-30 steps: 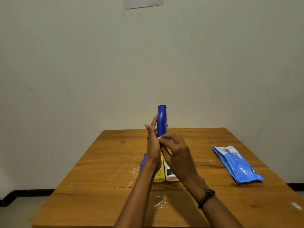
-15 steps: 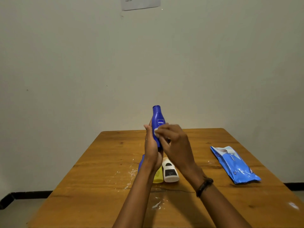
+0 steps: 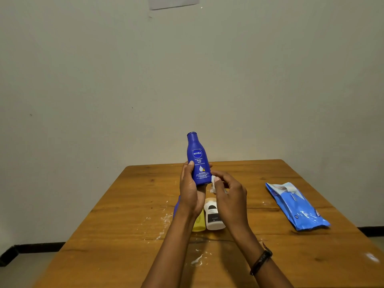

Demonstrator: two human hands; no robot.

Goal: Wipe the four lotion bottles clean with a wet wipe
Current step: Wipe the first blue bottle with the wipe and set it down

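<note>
- Fingers [image 3: 190, 163] of the left hand [image 3: 190, 190] are wrapped round the lower body of the blue bottle [image 3: 197, 159], holding it upright above the bench [image 3: 124, 225] with its label facing the camera.
- Right hand [image 3: 229, 195] sits just right of the blue bottle's base, its fingers pinched on a small white wet wipe [image 3: 213, 183] that touches the bottle's lower right edge.
- Blue bottle's cap end points up, and its base rests in the left palm.
- Below the blue bottle, on the bench, a white bottle [image 3: 213, 217] with a dark label lies on its side.
- A yellow bottle [image 3: 198, 224] lies touching the white one's left side, partly hidden by the left wrist.
- A sliver of a purple-blue bottle [image 3: 176, 208] shows further left, behind the left forearm; how it lies cannot be told.
- Well to the right of the blue bottle, a blue wipes packet [image 3: 297, 206] lies flat on the bench.
- White smears [image 3: 164, 220] mark the wood below and left of the blue bottle.
- A dark wristband [image 3: 260, 259] circles the right wrist.
</note>
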